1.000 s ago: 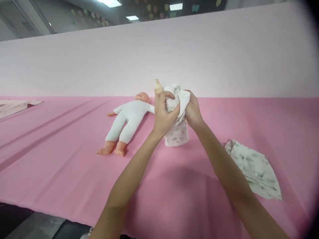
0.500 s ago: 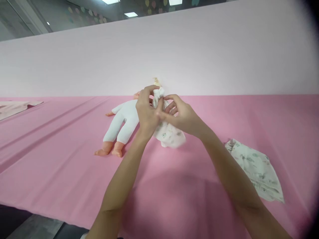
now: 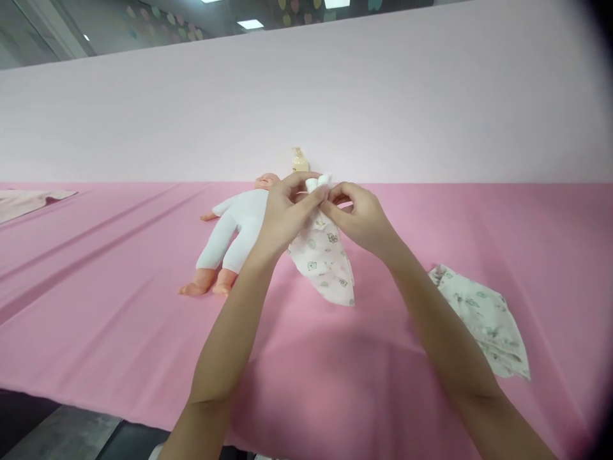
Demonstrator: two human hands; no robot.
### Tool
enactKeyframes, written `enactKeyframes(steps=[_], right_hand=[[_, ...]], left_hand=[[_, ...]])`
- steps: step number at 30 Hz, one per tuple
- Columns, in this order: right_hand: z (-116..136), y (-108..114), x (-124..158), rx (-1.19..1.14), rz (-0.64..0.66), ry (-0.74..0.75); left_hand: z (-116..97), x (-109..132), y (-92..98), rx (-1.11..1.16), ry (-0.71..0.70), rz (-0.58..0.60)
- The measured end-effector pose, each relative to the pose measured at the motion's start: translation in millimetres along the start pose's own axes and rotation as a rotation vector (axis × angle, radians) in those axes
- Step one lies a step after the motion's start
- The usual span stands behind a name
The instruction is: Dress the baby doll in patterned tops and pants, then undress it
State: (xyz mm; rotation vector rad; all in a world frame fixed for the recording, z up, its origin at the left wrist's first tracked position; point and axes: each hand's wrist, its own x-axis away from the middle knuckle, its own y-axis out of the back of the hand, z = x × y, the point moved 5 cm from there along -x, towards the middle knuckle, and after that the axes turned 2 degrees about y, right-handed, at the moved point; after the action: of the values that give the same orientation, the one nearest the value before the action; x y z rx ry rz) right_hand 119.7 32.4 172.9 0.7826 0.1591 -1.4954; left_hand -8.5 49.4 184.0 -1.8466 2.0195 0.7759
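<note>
Counting up for you: one doll (image 3: 244, 220), one pump bottle (image 3: 299, 160), one pale pink cloth (image 3: 23, 203), and two white pieces with small prints, the held cloth (image 3: 328, 268) and the layered cloth (image 3: 483, 316), all at one pink-covered counter (image 3: 335, 396). And it's your two hands at the centre! Your left hand (image 3: 285, 211) has its thumb and index finger closed on the top of the held cloth; your right hand (image 3: 364, 217) comes in from the other side, thumb and index finger pinched together at that same gathered top, a small gap curving behind the pinch. The held cloth runs between and below your fingers: a white tip pokes up just above them, the printed body hangs down, slanting toward the counter's front edge. Whether its lower end touches the counter, you can't tell from here. Doll on its back, just left of your left hand, head toward the back edge; bottle by that edge, behind your left fingers. Layered cloth lies to the right, your right forearm partly across it; pale pink cloth far left, near the back edge.
</note>
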Motion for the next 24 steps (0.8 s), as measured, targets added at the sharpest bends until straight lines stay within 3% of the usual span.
enactKeyframes(steps=[3,9,17,20,24], right_hand=[[-3.8,3.6,-0.6,-0.058,-0.025,-0.021],[-14.8,5.8,-5.2,-0.159,-0.031,-0.048],[-15.4,14.6,-8.4,-0.090,-0.129,0.018],[-19.3,27.3,-11.8,-0.105,-0.211,0.020],[-21.4,49.1,-12.5,-0.075,-0.296,-0.030]], left_hand=[[0.2,0.0,-0.5,0.066,0.012,0.044],[5.8,-0.1,-1.7,0.090,0.019,-0.005],[8.5,-2.5,-1.3,0.077,0.031,-0.012],[5.2,-4.2,9.1,0.094,0.028,-0.011],[-1.1,-4.8,33.6,0.051,0.007,-0.116]])
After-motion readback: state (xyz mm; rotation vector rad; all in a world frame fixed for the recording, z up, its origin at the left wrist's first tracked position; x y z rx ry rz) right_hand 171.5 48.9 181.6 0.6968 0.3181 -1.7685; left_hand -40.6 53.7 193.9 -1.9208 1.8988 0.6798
